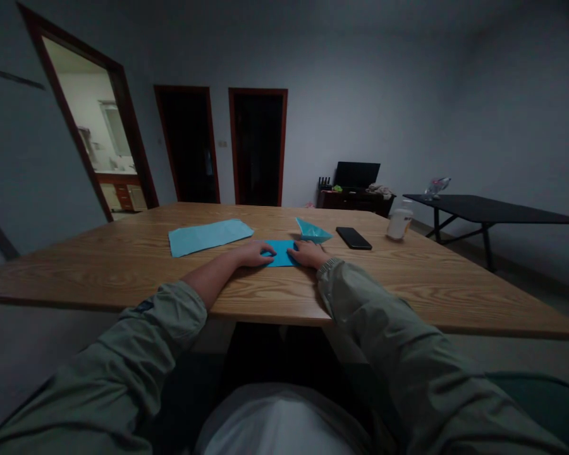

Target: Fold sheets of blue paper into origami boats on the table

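Observation:
A folded piece of bright blue paper lies flat on the wooden table in front of me. My left hand rests over its left end, with thumb and fingers apart and blue showing between them. Over the right end lies my right hand, its fingers spread on the paper and its thumb pointing inward. Just behind my right hand stands a folded light-blue paper shape with a pointed tip. To the left, beyond my left forearm, is a flat stack of pale blue paper.
A black phone lies right of the folded shape. Farther right stands a translucent bottle with a white label. The wooden table has its front edge under my forearms. A black table stands beyond at the right.

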### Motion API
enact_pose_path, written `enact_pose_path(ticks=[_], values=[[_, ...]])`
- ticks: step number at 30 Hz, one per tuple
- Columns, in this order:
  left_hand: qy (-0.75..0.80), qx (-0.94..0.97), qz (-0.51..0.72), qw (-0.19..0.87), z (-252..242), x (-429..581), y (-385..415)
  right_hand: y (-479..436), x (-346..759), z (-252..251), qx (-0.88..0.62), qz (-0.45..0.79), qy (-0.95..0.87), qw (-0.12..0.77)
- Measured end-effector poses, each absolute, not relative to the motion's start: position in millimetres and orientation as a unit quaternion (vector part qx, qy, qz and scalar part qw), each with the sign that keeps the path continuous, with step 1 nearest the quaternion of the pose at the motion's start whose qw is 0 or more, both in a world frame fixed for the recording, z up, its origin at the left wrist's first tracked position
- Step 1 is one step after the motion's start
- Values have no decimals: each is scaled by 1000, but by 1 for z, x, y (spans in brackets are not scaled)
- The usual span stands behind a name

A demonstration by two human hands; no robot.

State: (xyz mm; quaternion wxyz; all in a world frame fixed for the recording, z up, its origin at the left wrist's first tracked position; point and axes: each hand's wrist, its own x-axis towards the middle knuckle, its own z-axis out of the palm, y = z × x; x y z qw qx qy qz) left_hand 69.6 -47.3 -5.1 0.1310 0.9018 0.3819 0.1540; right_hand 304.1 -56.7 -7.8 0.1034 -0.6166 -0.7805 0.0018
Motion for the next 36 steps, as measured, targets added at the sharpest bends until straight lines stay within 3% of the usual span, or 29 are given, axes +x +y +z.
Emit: enact_pose_path(ticks=[7,15,20,25,31,36], values=[[463,862,133,155,-10,66,-48,-58,305,-11,-594,36,-799,85],[543,825,121,99,-14,51,-28,-57,309,-12,-594,32,-800,85],[554,805,193,91,-13,48,-23,-64,312,-7,-521,66,-841,132],[545,796,214,154,-10,56,-24,-70,308,-3,-422,67,-885,185],[576,762,234,178,-7,56,-21,-67,307,-4,-491,-14,-840,230],[547,751,298,219,-8,49,-16,-58,313,-3,-542,6,-781,311]])
